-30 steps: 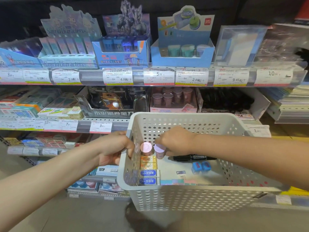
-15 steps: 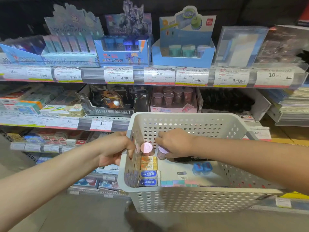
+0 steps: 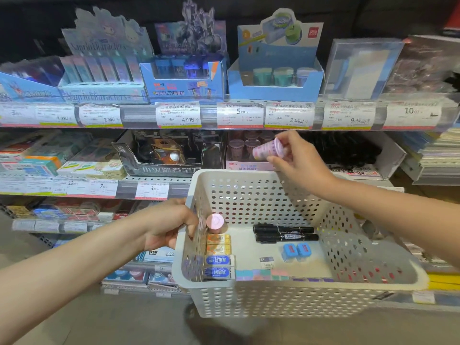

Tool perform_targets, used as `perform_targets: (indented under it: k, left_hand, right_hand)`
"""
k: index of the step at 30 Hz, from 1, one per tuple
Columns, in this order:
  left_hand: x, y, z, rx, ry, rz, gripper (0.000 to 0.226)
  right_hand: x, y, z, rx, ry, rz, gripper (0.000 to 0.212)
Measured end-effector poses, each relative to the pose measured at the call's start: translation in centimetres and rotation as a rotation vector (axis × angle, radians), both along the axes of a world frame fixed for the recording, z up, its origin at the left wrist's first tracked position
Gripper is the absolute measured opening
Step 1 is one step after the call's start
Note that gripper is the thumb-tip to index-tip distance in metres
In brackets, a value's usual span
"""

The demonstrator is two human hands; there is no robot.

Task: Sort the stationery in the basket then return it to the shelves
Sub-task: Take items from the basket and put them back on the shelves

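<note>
Head view looks down at a white basket (image 3: 273,302) held in front of shop shelves (image 3: 139,115). Left hand (image 3: 166,224) grips the basket's left rim. Right hand (image 3: 297,160) pinches a small purple cup (image 3: 267,149), tilted, above the basket's far rim and just in front of a pink box of cups (image 3: 246,155) like it. Inside the basket lie a pink cup (image 3: 215,221), boxed erasers (image 3: 219,252), two black markers (image 3: 285,234) and blue sharpeners (image 3: 296,252). The basket's right half has bare floor.

left hand (image 3: 169,224): fingers curled, gripping | right hand (image 3: 296,160): raised, pinching
</note>
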State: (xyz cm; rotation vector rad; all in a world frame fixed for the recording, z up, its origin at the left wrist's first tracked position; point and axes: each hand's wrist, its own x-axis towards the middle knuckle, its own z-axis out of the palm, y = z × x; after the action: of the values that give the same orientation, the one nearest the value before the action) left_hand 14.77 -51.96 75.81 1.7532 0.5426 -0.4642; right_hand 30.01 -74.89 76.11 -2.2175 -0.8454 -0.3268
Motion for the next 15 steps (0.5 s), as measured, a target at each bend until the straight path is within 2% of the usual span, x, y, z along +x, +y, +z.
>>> perform_targets:
  k: [5, 8, 11, 13, 15]
  left_hand:
    - [0.1, 0.7, 0.0, -0.006, 0.002, -0.013, 0.059]
    - [0.2, 0.9, 0.0, -0.01, 0.01, -0.024, 0.059]
    - [0.1, 1.1, 0.0, -0.013, 0.012, -0.017, 0.052]
    - [0.1, 1.2, -0.1, -0.007, 0.011, -0.019, 0.054]
    - [0.2, 1.3, -0.1, -0.003, 0.014, -0.02, 0.055]
  right_hand:
    - [2.0, 0.3, -0.9, -0.221, -0.104, -0.06, 0.034]
    - [3.2, 1.1, -1.3, -0.259, -0.077, -0.168, 0.031]
    - [4.3, 1.6, -0.7, -0.237, 0.024, -0.187, 0.009]
    - [5.1, 2.0, -0.5, -0.177, 0.113, -0.129, 0.02]
    - [5.8, 2.4, -0.8, -0.222, 0.127, -0.153, 0.012]
